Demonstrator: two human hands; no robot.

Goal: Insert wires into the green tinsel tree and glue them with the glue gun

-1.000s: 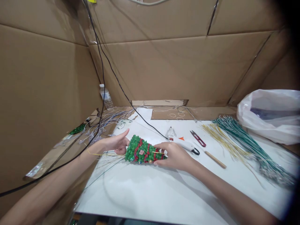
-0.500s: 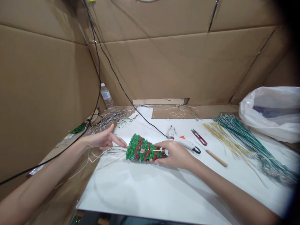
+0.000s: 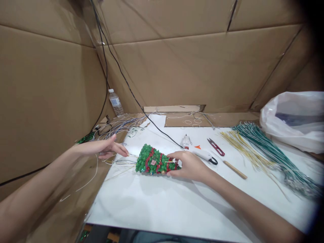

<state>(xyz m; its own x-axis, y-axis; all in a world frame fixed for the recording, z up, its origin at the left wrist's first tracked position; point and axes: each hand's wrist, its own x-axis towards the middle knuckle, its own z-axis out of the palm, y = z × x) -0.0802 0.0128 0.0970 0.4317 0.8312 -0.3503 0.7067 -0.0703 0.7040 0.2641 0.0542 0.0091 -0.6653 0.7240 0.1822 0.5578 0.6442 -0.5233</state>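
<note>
A green beaded Christmas tree [image 3: 155, 160] with red bead bands lies on its side on the white board, its wide base toward the left. My right hand [image 3: 188, 166] is closed around its narrow end, thumb on the near side and fingers on the far side. Thin wires [image 3: 124, 161] trail leftward out of the base. My left hand [image 3: 112, 148] is just left of the base, thumb raised, its fingertips together at a thin strand that runs to the tree. The exact grip on that strand is hard to see.
Beyond my right hand lie a white glue gun [image 3: 199, 152], red-handled snips [image 3: 216, 147] and a wooden-handled tool [image 3: 235, 169]. Yellow strands [image 3: 245, 148], green strands [image 3: 268, 148] and a white plastic bag [image 3: 291, 135] are at right. A bottle [image 3: 116, 104] stands back left; a black cord [image 3: 134, 98] crosses.
My left hand has moved left, away from the tree's base, with a strand now stretching between its fingertips and the base. My right hand and the tree have stayed in place.
</note>
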